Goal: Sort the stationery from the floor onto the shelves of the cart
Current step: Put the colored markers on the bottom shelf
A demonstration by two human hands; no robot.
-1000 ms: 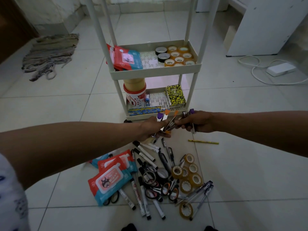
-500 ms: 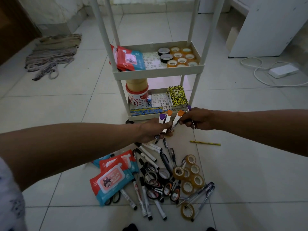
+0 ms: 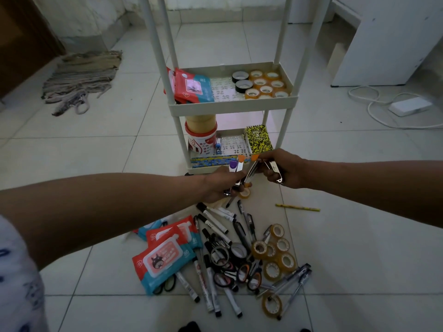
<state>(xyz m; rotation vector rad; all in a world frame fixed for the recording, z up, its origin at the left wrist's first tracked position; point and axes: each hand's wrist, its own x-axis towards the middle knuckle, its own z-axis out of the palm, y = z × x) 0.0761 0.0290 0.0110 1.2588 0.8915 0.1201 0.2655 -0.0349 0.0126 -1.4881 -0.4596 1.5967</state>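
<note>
Both hands are stretched out just in front of the cart point(image 3: 233, 107), at the level of its bottom shelf. The left hand point(image 3: 219, 185) is curled around a bundle of cutters point(image 3: 236, 167) with purple and orange ends, which point up toward the cart. The right hand point(image 3: 282, 167) is also closed and grips a metal clip-like piece point(image 3: 275, 170); its fingertips touch one orange-ended cutter of the bundle. On the cart, the middle shelf carries wipes point(image 3: 191, 88) at the left and tape rolls point(image 3: 263, 85) at the right. The bottom shelf holds a notebook point(image 3: 259, 138). In front of the cart, on the floor, lies a pile of markers point(image 3: 215, 219), scissors point(image 3: 242, 271), tape and wipe packs, and a yellow pen point(image 3: 297, 207) lies apart to the right.
</note>
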